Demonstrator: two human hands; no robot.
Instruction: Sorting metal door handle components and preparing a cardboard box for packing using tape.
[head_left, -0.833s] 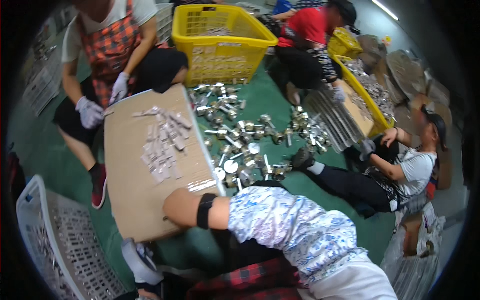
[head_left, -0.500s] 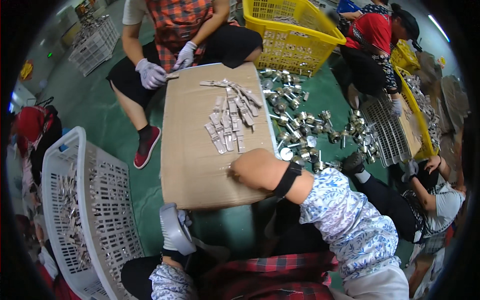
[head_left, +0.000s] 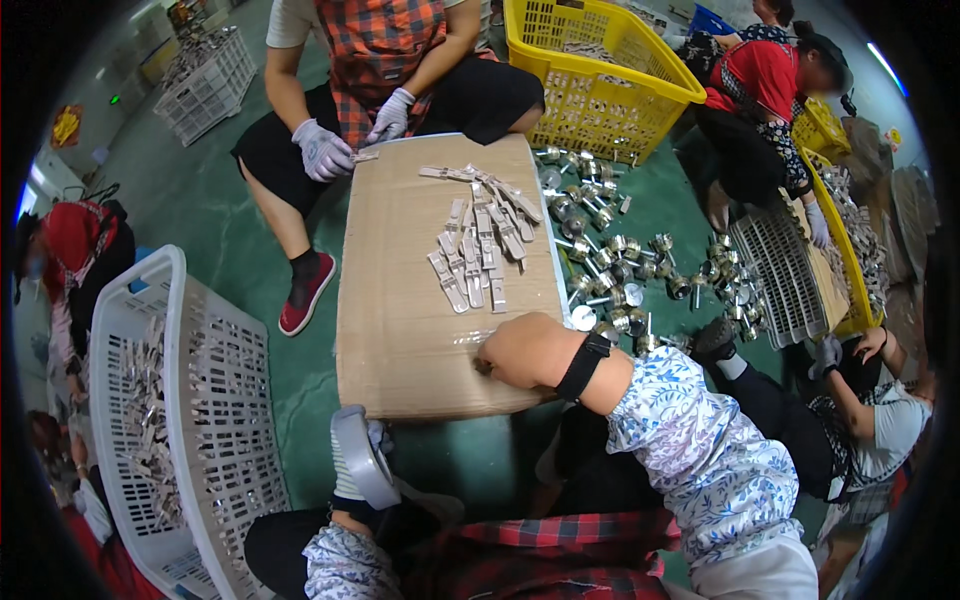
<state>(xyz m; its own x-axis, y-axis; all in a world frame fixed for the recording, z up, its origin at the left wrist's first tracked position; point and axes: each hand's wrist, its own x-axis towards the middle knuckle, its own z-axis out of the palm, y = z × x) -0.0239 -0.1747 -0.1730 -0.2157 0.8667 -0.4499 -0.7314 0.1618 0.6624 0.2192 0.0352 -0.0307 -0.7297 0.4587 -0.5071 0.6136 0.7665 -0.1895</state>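
Note:
My right hand (head_left: 530,352), bare with a black band at the wrist, is curled low over the near part of a cardboard-topped work surface (head_left: 400,350). Its fingers are closed, and their tips point down to the left; whatever they hold is hidden. Just beyond it lies a loose pile of flat beige-grey clip-like pieces (head_left: 480,240). A short shiny strip (head_left: 470,339) shows on the cardboard beside my knuckles. Below the near left corner is my left hand (head_left: 350,462), in a striped glove. A grey ring-shaped thing (head_left: 362,462) covers much of it, and its fingers are mostly hidden.
Opposite sits a person whose gloved hands (head_left: 325,150) hold a small piece at the far left corner. Metal parts with stems (head_left: 600,260) lie on the green floor at right. A white crate (head_left: 225,400) stands left, a yellow crate (head_left: 600,100) far right. Other people work around.
The whole view has shifted, moving the scene slightly right and down. My right hand has drawn a little nearer across the cardboard, its fingers still closed. The pile looks unchanged.

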